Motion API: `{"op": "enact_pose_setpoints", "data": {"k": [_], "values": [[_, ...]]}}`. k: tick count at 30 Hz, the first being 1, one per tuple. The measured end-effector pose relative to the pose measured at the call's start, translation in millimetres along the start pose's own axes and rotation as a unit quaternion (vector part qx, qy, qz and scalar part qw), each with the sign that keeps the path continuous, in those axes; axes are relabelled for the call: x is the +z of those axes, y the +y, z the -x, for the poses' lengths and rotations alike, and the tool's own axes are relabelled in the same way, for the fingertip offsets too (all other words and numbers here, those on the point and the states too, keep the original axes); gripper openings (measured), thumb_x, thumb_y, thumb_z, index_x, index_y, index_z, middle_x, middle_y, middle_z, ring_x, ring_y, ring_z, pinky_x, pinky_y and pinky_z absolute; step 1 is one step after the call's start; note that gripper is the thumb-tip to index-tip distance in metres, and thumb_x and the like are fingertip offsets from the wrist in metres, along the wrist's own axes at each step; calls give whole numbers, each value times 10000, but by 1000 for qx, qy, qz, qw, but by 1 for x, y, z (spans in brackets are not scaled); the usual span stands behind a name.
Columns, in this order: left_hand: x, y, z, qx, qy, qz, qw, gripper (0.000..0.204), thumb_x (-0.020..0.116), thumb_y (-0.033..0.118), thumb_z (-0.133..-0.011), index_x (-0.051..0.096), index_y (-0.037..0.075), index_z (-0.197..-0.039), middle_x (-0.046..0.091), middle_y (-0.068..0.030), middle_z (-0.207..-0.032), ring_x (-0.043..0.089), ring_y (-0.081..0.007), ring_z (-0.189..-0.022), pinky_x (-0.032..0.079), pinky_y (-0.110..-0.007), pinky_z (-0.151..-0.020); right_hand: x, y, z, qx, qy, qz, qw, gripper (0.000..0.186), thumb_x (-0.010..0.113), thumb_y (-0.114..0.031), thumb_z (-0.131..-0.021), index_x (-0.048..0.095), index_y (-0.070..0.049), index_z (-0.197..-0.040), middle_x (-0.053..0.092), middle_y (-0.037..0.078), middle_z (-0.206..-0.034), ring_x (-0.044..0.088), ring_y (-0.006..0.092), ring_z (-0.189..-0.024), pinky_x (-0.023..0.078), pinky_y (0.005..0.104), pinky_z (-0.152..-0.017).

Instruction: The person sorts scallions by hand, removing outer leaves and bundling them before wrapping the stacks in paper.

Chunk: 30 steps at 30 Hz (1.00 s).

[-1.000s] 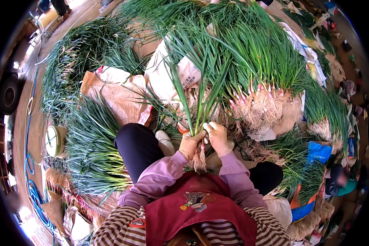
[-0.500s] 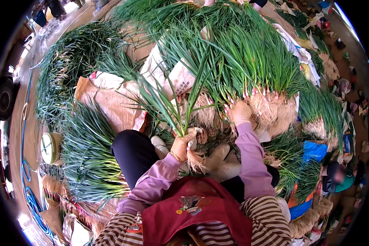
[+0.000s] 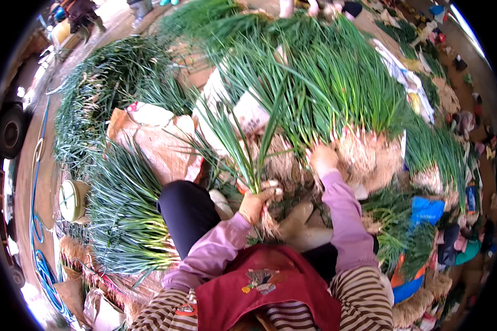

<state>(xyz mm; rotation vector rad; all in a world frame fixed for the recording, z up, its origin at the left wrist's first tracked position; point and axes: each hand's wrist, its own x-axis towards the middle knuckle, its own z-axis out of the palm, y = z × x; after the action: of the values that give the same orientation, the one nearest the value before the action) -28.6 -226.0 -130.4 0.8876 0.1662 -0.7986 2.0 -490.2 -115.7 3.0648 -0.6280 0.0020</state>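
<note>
My left hand (image 3: 258, 204), in a pale glove, is closed around a small bunch of scallions (image 3: 247, 160). Their green leaves point up and away, and the pale roots hang below the fist. To the right, my gloved right hand (image 3: 323, 159) reaches to the near edge of a big heap of scallions (image 3: 342, 94). Its fingers are curled at the reddish-white stem bases, beside a thick mat of roots (image 3: 364, 157); the fingertips are partly hidden among the stems.
More scallions (image 3: 127, 209) lie left of my knee, with a green-lidded tub (image 3: 72, 199) and a blue hose (image 3: 38, 231) farther left. A tan sack (image 3: 154, 143) lies ahead. A blue bag (image 3: 425, 209) is at right. Other people stand at far left, and a person's hands (image 3: 287, 7) show at the far edge.
The view has shifted slightly. My left hand sits a little lower and farther right with its bunch. My right hand stays at the heap's stem bases.
</note>
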Motion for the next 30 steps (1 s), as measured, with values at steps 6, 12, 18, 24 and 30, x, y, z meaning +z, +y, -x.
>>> {"op": "enact_pose_setpoints", "data": {"k": [6, 12, 18, 24, 30], "values": [[-2, 16, 12, -16, 37, -24, 999, 262, 620, 99, -845, 594, 18, -1092, 685, -51, -835, 398, -30, -389, 281, -164, -327, -87, 19, 12, 82, -18, -887, 453, 113, 554, -80, -854, 647, -29, -816, 515, -38, -571, 476, 57, -459, 442, 226, -411], [0, 17, 12, -9, -9, 21, 1000, 305, 588, 39, -855, 537, -22, -1149, 668, -143, -928, 498, -50, -483, 390, -152, -431, -25, 7, 51, 88, -4, -669, 738, 116, 557, -101, -875, 634, -19, -902, 575, 32, -722, 516, 111, -616, 414, 237, -539], [10, 5, 11, -3, 14, -48, 999, 187, 627, 138, -846, 646, 57, -1014, 599, 11, -656, 422, -26, -442, 305, -184, -367, -27, -73, 136, -57, -97, -417, 902, 229, 560, -215, -885, 576, 7, -831, 522, 92, -636, 489, 158, -552, 417, 317, -531], [13, 4, 13, -100, 18, -57, 993, 162, 630, 186, -856, 655, 77, -973, 477, 48, -490, 362, -37, -331, 253, -179, -302, -31, -61, 140, -53, -239, -468, 849, 284, 530, -261, -904, 631, -13, -807, 539, 46, -581, 511, 129, -548, 410, 290, -524], [11, 9, 15, -80, -35, -84, 993, 119, 619, 178, -860, 635, 75, -916, 553, 21, -550, 368, -37, -345, 238, -179, -301, -35, -52, 125, 142, -326, -592, 723, 342, 575, -355, -888, 625, -49, -743, 524, -11, -572, 423, 68, -446, 316, 196, -414]]}}
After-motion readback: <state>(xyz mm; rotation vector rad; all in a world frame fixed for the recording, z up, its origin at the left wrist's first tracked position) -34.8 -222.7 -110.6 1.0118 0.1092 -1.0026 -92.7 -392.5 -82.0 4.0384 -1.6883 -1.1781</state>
